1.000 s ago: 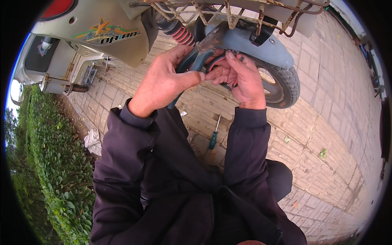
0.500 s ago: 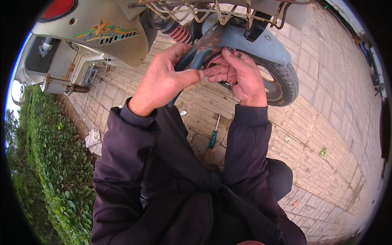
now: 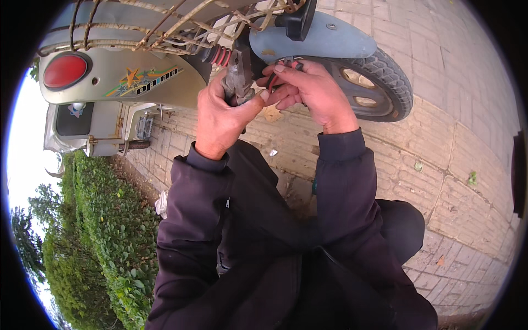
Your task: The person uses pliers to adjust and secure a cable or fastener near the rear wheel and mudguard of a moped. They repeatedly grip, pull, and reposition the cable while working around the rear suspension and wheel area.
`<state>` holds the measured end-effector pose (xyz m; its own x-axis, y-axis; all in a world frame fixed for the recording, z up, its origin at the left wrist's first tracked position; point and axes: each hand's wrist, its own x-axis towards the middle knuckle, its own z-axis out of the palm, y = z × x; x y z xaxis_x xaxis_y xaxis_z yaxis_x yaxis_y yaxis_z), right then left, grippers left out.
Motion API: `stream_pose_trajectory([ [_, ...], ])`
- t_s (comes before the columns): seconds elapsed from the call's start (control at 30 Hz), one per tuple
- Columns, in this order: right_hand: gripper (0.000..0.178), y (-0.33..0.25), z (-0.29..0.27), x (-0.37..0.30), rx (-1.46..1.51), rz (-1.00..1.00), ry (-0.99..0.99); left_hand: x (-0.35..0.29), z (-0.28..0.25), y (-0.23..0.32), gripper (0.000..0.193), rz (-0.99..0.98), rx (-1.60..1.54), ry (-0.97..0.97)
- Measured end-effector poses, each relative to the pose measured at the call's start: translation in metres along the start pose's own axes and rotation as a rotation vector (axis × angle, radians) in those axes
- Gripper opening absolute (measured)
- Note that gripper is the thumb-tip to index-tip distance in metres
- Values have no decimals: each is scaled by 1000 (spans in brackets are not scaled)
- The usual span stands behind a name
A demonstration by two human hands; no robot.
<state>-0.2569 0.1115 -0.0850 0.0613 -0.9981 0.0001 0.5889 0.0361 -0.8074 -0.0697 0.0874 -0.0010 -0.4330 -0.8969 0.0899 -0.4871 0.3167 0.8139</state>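
Tan paving (image 3: pixel 473 148) forms the ground of the scene. Upon it stands a vehicle with a beige body panel (image 3: pixel 118 74), a rusted wire basket (image 3: pixel 144 41), a treaded wheel (image 3: pixel 385 88) and, arching over the latter, a blue-grey mudguard (image 3: pixel 313 38). Left hand (image 3: pixel 220 107): fingers clamped around grey metal pliers (image 3: pixel 239 77), which stand nearly upright, head uppermost, just right of the red spring (image 3: pixel 221 56); their handles are mostly hidden. Right hand (image 3: pixel 316 88): fingers curled, thumb and forefinger pinched beside the lower edge of the mudguard, holding a curved red-and-black piece (image 3: pixel 271 81), whether cable or tool grip cannot be told. Judged by appearance, the pliers should be rigid, fairly heavy and hard to damage, their worn metal perhaps slippery; the handles would offer the surest hold. The smaller piece appears light, and is best gripped along its coloured length.
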Motion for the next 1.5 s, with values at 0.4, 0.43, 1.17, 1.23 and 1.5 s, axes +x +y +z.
stream_pose_trajectory([
  [0.4,30,15,-5,6,-19,-74,77,38,40,8,82,473,399,-11],
  [0.43,30,16,-6,7,-52,-80,84,38,42,11,83,479,419,-7],
  [1.17,11,25,32,14,-239,-407,734,43,-18,-7,62,571,1178,343],
  [1.23,13,25,33,11,-260,-356,649,40,-41,5,64,436,1056,138],
  [1.5,13,28,33,7,-228,-373,617,15,-58,8,27,394,1096,406],
])
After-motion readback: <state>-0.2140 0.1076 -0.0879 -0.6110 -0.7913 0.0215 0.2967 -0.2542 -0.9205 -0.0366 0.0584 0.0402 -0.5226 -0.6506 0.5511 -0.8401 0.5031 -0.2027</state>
